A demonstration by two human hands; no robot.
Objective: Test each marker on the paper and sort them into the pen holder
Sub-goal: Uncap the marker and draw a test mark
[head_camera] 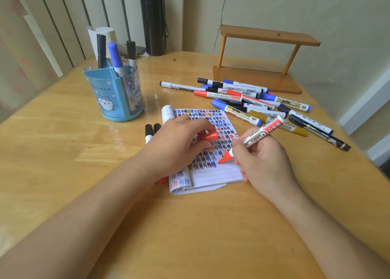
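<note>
The right hand grips the red whiteboard marker low on its barrel, tip slanted down-left onto the notepad; the left hand, palm down on it, pinches the red cap.

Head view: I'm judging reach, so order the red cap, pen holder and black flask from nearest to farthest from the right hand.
1. Red cap, just left, held in the left hand.
2. Pen holder, far left.
3. Black flask, at the back.
</note>
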